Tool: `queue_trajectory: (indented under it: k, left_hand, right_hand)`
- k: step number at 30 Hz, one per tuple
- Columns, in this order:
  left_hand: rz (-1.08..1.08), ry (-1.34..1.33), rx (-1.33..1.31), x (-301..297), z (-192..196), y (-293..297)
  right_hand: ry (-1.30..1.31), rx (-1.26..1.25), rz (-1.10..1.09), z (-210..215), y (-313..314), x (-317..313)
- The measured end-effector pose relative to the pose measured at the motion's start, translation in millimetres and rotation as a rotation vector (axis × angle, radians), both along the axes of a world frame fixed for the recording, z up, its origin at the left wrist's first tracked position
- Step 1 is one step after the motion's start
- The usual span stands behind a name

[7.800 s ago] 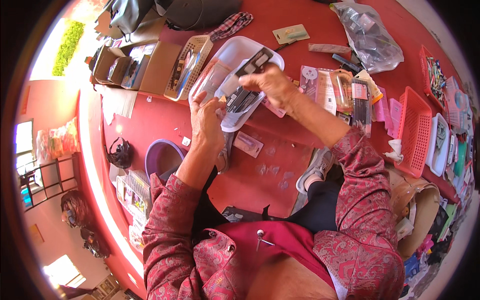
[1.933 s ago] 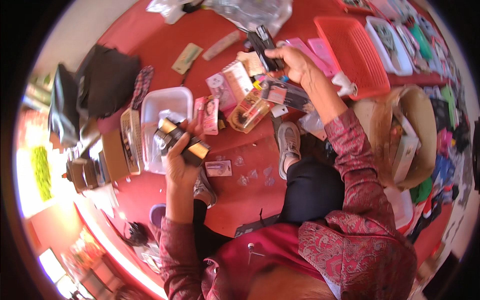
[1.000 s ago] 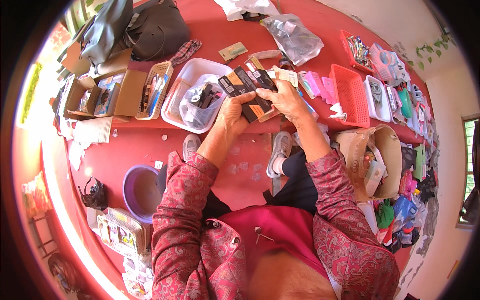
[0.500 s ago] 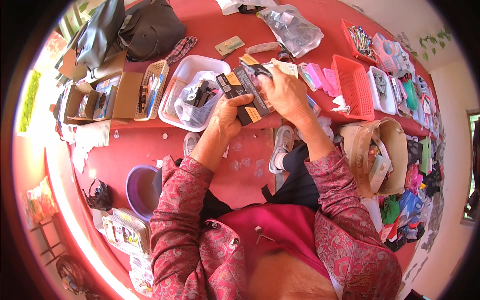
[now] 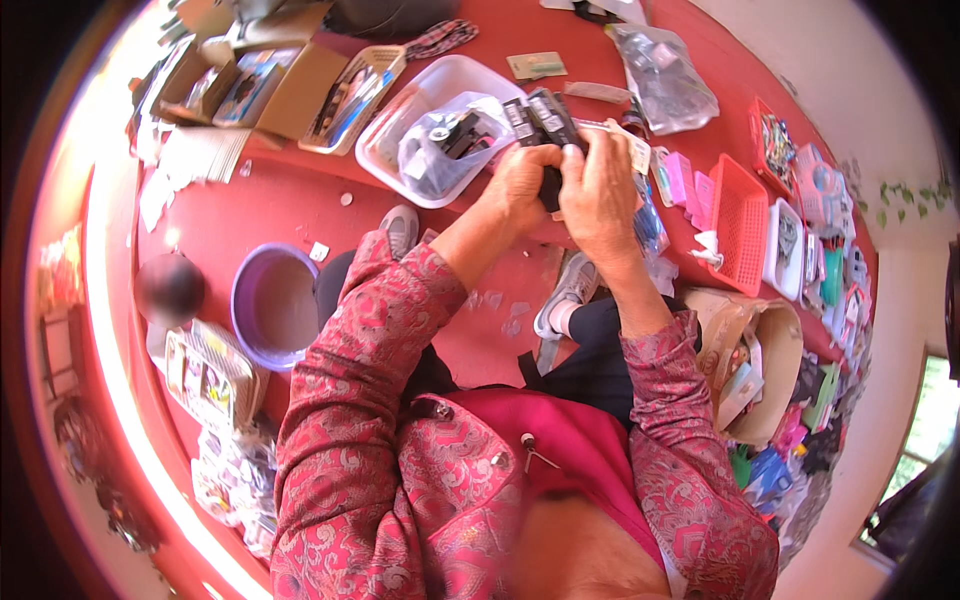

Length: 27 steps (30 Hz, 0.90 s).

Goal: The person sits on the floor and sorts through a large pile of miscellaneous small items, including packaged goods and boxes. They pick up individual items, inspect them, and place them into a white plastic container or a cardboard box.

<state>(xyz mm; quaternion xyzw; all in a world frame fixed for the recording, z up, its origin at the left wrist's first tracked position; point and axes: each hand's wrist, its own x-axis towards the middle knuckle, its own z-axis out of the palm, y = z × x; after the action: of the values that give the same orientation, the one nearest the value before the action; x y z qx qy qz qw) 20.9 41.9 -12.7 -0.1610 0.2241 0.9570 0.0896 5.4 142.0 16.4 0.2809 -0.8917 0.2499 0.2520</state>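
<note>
A round purple plastic bowl (image 5: pixel 270 305) sits far left on the red floor (image 5: pixel 260 210). Further right lies a clear rectangular plastic tub (image 5: pixel 400 165) holding a clear bag of dark parts (image 5: pixel 450 140). Just beside it, the left hand (image 5: pixel 518 185) and right hand (image 5: pixel 600 195) press together, both closed around a bundle of small black packets (image 5: pixel 545 125) held above the floor. A red plastic mesh basket (image 5: pixel 738 225) stands to the right.

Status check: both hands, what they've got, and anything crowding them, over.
Left hand and right hand together, both gripping a stack of small dark packets. Held above the red floor. White tray with a bagged item close at left; nothing blocking.
</note>
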Motion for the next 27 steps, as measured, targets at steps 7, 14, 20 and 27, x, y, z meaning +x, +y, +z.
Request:
queue_trajectory:
  k: [7, 14, 20, 27]
  left_hand:
    - [0.377, 0.145, -0.593, 4.9, 16.6, 17.2]
    - [0.754, 0.272, -1.185, 18.9, 29.9, 33.6]
    - [0.755, 0.226, -1.184, 21.3, 33.5, 32.0]
    - [0.346, -0.021, -0.195, -4.5, 2.7, 18.2]
  right_hand:
    - [-0.733, -0.573, 0.208, 9.5, -1.0, 9.9]
    - [-0.636, -0.727, 0.319, 1.4, 5.0, 22.7]
    - [-0.631, -0.803, 0.327, -2.9, 0.2, 24.8]
    - [-0.503, -0.07, 0.21, 8.8, 0.4, 5.6]
